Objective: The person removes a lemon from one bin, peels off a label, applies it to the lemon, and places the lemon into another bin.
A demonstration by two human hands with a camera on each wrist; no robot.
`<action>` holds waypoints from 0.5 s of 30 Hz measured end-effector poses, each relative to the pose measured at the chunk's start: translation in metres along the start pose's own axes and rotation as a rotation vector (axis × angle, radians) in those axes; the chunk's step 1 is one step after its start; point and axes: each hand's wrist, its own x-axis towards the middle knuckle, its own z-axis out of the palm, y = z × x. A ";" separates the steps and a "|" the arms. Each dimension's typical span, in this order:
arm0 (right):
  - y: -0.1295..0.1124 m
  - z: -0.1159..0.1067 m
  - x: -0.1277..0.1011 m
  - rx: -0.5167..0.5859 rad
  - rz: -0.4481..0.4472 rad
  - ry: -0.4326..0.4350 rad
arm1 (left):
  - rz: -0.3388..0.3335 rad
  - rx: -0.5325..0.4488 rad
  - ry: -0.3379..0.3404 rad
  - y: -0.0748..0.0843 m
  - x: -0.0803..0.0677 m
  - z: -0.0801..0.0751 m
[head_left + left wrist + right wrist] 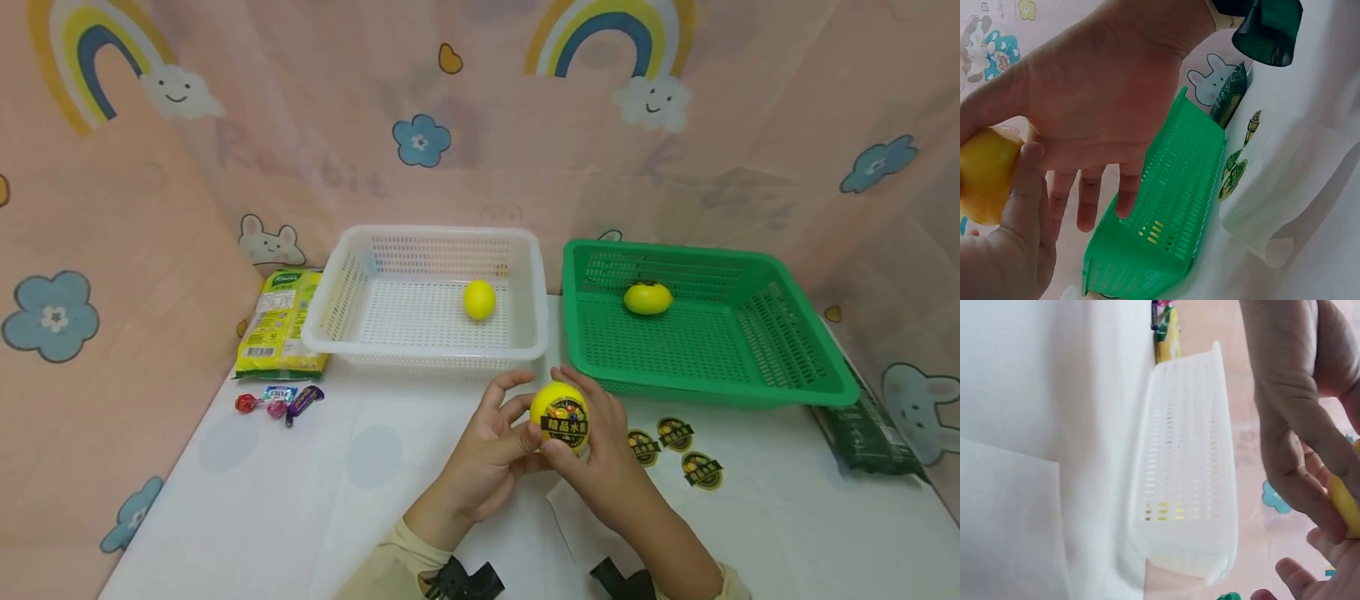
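Both hands hold one yellow lemon-like fruit just above the white table, in front of the two baskets. It carries a round dark sticker facing the camera. My left hand cups the fruit from the left, thumb against it. My right hand wraps it from the right, thumb at the sticker's lower edge. In the left wrist view the fruit shows at the left edge. In the right wrist view only a yellow sliver shows.
A white basket holds one yellow fruit; a green basket holds another. Three loose stickers lie right of the hands. A yellow-green packet and candies sit left, a dark packet right.
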 end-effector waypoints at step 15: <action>-0.002 -0.030 0.002 -0.153 0.022 0.041 | 0.029 0.036 0.037 0.001 0.001 -0.002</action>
